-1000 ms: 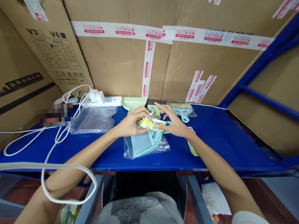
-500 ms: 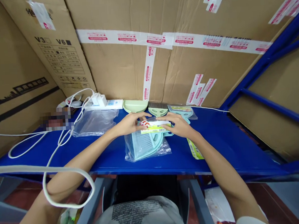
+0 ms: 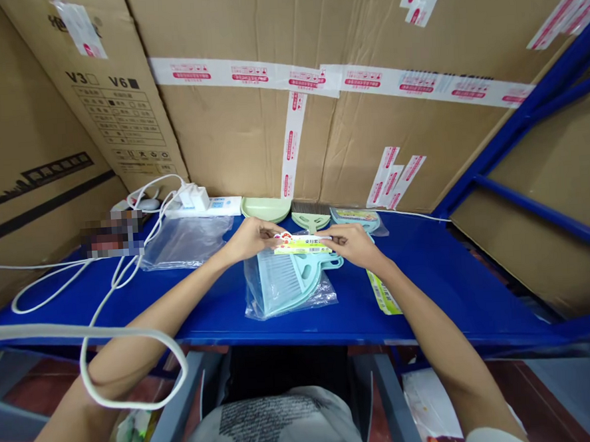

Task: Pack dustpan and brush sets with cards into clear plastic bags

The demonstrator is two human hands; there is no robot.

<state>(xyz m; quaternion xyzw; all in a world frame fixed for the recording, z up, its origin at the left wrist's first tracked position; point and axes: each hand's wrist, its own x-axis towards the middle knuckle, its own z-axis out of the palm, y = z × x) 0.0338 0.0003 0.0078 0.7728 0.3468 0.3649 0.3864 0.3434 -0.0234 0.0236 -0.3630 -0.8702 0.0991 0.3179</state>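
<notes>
The printed label card point(image 3: 304, 244) is held above the front-middle of the blue table point(image 3: 443, 285), its long axis running left to right, flower art at the left end and lettering upright to the wearer. The left hand point(image 3: 250, 238) pinches its left end between thumb and fingers; the right hand point(image 3: 349, 244) pinches the right end likewise. Just below lies the light-blue dustpan-and-brush set point(image 3: 292, 286) on a clear plastic bag point(image 3: 254, 302), wide end left, handles right. Behind stand the green dustpan point(image 3: 265, 209) and green hand brush point(image 3: 311, 220); a second label card point(image 3: 385, 297) lies by the right forearm.
</notes>
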